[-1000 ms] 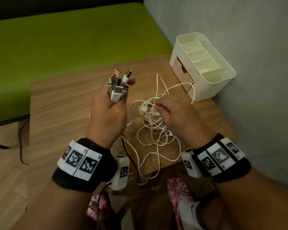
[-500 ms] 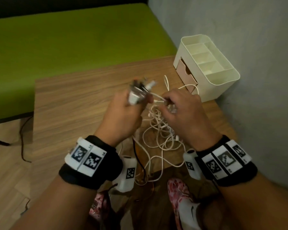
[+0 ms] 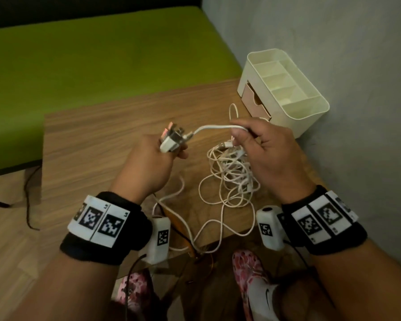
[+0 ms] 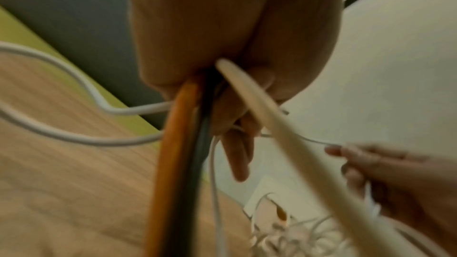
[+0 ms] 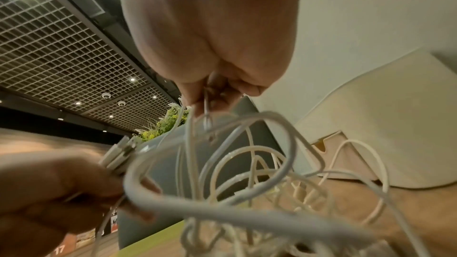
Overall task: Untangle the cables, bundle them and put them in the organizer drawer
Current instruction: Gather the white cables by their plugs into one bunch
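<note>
Left hand (image 3: 146, 167) grips bunched plugs (image 3: 171, 140); right hand (image 3: 271, 158) pinches, apparently, one white cable (image 3: 214, 128).

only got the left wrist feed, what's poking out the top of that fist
observer: A cluster of metal-tipped white plug ends, gripped together by the left hand.
operator: that thin line the other hand has, where's it go
observer: The right hand pinches a thin white cable that runs straight to that cluster.
operator: anything in the organizer
observer: The cream plastic organizer has no cables in its top compartments.
</note>
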The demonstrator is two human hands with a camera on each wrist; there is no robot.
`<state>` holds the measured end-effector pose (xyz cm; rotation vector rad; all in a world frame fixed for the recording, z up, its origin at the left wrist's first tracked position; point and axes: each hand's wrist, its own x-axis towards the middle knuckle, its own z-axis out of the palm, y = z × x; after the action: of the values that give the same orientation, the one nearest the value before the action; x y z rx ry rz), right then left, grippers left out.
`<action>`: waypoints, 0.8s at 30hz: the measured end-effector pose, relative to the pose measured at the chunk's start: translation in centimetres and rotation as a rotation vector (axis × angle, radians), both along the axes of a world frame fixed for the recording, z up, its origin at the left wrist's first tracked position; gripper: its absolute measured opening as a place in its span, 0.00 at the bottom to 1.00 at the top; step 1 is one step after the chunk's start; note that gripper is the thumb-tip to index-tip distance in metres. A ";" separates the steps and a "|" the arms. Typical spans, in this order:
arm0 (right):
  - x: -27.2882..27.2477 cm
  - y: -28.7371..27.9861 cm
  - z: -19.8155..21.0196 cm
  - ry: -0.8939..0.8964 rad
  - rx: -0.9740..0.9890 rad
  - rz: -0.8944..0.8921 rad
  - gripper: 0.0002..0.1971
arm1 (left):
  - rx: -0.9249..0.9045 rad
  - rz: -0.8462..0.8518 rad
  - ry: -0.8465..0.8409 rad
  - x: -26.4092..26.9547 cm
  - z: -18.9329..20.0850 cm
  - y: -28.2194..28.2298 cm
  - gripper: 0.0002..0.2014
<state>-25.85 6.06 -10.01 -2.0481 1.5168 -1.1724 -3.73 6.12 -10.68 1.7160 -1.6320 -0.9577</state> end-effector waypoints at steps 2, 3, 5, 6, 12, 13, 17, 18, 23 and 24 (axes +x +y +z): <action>-0.1 -0.1 -0.1 0.023 -0.080 0.020 0.11 | -0.005 0.020 -0.189 -0.4 -0.4 0.1 0.11; 0.0 -0.1 -0.3 0.051 -0.109 0.034 0.11 | -0.039 0.055 -0.217 -0.8 -0.4 0.3 0.13; 0.4 -0.1 -1.1 0.130 -0.149 0.074 0.10 | -0.154 0.095 -0.158 -1.7 0.0 0.6 0.15; 0.6 -0.1 -1.4 0.167 -0.160 0.094 0.10 | -0.197 0.070 -0.107 -2.2 0.2 1.0 0.13; 1.6 0.3 -1.5 0.221 -0.162 0.142 0.09 | -0.242 -0.190 -0.052 -3.6 0.5 1.9 0.19; 1.6 0.3 -1.4 0.216 -0.153 0.146 0.09 | -0.266 -0.186 -0.054 -3.4 0.5 1.6 0.17; 1.2 -0.1 -1.7 0.310 0.118 0.102 0.09 | -0.285 -0.070 0.212 -2.5 0.5 1.2 0.11; 0.9 -0.3 -1.8 0.411 0.241 0.050 0.11 | -0.259 -0.013 0.380 -2.1 0.7 1.1 0.12; 0.1 -0.5 -1.6 0.490 0.382 -0.032 0.20 | -0.131 0.038 0.451 0.1 0.5 0.2 0.12; 0.1 -0.4 -1.2 0.426 0.355 -0.003 0.22 | -0.117 -0.005 0.394 0.0 0.4 0.4 0.12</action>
<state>-25.74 5.69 -11.21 -2.1223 1.7607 -0.4303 -3.73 6.50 -10.23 1.3439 -1.4026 -1.0985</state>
